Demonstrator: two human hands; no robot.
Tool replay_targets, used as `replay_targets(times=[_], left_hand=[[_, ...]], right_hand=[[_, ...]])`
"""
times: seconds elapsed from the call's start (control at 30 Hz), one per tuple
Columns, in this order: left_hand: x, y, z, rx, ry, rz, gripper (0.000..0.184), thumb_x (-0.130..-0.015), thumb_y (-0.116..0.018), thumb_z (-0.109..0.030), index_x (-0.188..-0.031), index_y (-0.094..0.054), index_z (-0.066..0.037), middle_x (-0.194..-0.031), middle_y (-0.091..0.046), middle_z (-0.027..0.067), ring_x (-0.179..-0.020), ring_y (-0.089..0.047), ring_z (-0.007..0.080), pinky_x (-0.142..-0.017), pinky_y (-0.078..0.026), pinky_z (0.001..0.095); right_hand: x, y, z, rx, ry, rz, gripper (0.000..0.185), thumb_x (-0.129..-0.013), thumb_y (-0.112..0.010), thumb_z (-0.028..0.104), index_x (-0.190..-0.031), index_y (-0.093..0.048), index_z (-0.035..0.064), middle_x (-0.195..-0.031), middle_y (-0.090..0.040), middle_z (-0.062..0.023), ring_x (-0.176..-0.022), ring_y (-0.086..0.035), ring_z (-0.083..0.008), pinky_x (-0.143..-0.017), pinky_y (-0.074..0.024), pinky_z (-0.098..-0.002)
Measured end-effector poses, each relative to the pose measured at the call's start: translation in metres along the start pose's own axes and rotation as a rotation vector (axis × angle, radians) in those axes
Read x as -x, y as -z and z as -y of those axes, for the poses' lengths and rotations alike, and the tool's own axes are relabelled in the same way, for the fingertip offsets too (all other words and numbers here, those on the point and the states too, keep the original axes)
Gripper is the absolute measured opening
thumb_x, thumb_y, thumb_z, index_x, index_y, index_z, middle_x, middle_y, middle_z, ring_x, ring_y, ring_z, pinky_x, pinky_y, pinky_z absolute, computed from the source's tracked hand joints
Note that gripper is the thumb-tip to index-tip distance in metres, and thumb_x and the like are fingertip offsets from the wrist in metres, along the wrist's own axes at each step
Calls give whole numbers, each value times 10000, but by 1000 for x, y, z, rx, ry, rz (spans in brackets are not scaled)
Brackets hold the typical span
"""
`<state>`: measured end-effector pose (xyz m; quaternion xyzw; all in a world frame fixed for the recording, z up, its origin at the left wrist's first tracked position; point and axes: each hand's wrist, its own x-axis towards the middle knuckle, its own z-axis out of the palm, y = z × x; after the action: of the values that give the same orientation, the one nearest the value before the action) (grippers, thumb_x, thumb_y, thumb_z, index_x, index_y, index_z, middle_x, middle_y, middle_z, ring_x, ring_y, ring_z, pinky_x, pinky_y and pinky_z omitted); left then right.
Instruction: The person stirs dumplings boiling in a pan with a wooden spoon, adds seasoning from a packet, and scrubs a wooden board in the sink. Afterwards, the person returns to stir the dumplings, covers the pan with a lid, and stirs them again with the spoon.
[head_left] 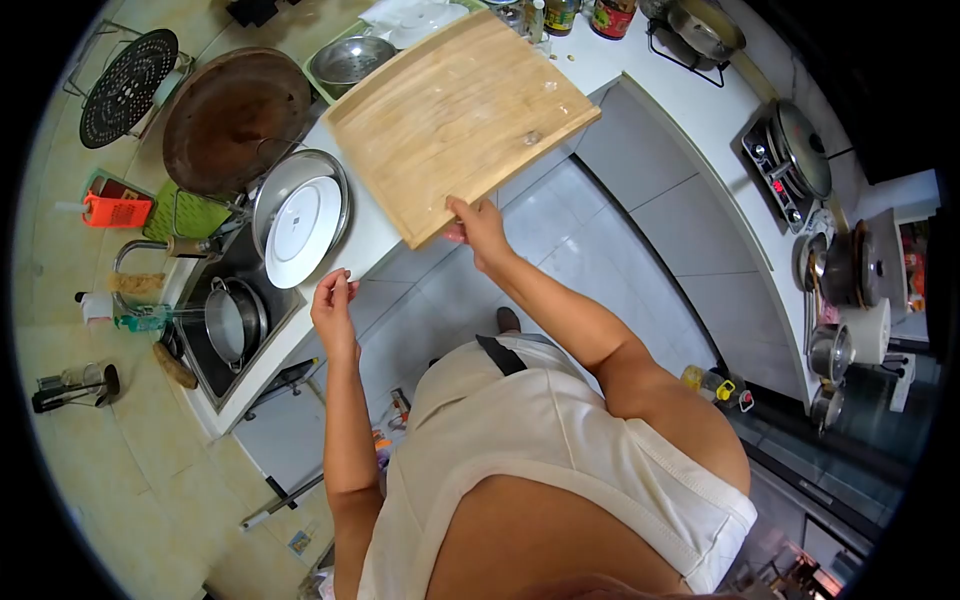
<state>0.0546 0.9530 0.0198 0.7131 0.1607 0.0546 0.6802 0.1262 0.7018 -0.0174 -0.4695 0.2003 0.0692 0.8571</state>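
My right hand (479, 232) grips the near edge of a large wooden cutting board (465, 110), thumb and fingers wrapped round its corner side. The board has a raised lip along its edges and a few wet-looking spots, and reaches over the white counter (372, 232) and past its front edge. At the counter's edge, my left hand (335, 308) has its fingers curled together; whether anything small is pinched in them is hidden. Just beyond it, a white plate (303, 232) leans in a metal basin (272, 195) beside the sink.
Left of me is a sink (205, 375) with a pot (231, 322) under the faucet (150, 245). A brown wok lid (237, 118) leans on the wall. A metal colander (352, 60) sits behind the board. To the right, a covered pan (800, 148) stands on a lit cooker (775, 180).
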Motion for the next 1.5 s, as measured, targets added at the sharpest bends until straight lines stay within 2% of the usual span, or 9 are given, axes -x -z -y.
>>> replay_targets(times=[0.13, 0.43, 0.73, 0.9, 1.07, 1.23, 1.3, 1.33, 1.5], left_hand=[[15, 20, -14, 88, 95, -37, 481, -962, -548, -326, -1328, -458, -28, -1151, -600, 111, -957, -611, 176, -840, -473, 270], [75, 137, 1, 680, -49, -249, 696, -924, -427, -611, -1311, -445, -32, -1279, -554, 136, -1151, -550, 260, -950, -467, 411], [146, 259, 19, 857, 165, -737, 532, -934, -499, -390, -1330, -451, -37, -1336, -518, 119, -1228, -489, 290, -1035, -401, 459], [153, 367, 102, 808, 168, -802, 452, -826, -628, -179, -1238, -491, -52, -1119, -605, 100, -960, -632, 214, -763, -549, 357], [111, 427, 108, 650, 106, -842, 471, -801, -645, -175, -1224, -492, -37, -1110, -604, 109, -984, -629, 258, -813, -550, 394], [60, 485, 121, 704, 36, -729, 479, -809, -628, -167, -1240, -468, -31, -1129, -587, 153, -1032, -602, 298, -890, -527, 433], [41, 501, 124, 725, 52, -690, 482, -815, -622, -171, -1249, -462, -34, -1144, -578, 169, -1057, -588, 311, -910, -515, 442], [34, 507, 127, 719, 67, -700, 504, -817, -611, -159, -1278, -444, -44, -1170, -561, 169, -1076, -579, 310, -906, -516, 446], [-9, 534, 137, 768, 142, -740, 544, -820, -602, -176, -1324, -429, -65, -1214, -542, 156, -1101, -565, 306, -915, -504, 450]], right_hand=[[52, -19, -13, 108, 151, 73, 490, -816, -729, 236, -1119, -477, -54, -947, -628, -130, -808, -627, -158, -631, -539, -297], [123, -110, -76, 453, 121, 577, 577, -773, -744, 302, -1137, -481, -60, -1004, -637, -158, -880, -628, -204, -773, -502, -316], [185, -232, -164, 526, -426, 926, 562, -818, -707, 338, -1209, -507, -14, -1045, -631, -140, -881, -647, -223, -662, -568, -339], [175, -272, -258, 593, -726, 1028, 579, -844, -667, 418, -1240, -510, 25, -1056, -622, -128, -823, -650, -231, -629, -563, -336], [134, -302, -339, 475, -879, 896, 561, -889, -584, 479, -1218, -516, 29, -927, -588, -87, -780, -638, -221, -658, -551, -328], [60, -345, -351, 525, -494, 552, 548, -898, -594, 403, -1223, -498, -27, -984, -563, -120, -898, -628, -266, -756, -516, -355], [37, -370, -352, 762, -62, 354, 563, -872, -619, 325, -1241, -459, -70, -1190, -512, -225, -1014, -592, -333, -825, -481, -411], [34, -381, -346, 904, 87, 273, 650, -824, -638, 316, -1276, -424, -100, -1391, -341, -312, -1237, -441, -382, -992, -371, -464], [-8, -424, -357, 1201, 569, 265, 925, -760, -675, 400, -1394, -260, -131, -1508, -114, -314, -1403, -160, -408, -1125, -166, -485]])
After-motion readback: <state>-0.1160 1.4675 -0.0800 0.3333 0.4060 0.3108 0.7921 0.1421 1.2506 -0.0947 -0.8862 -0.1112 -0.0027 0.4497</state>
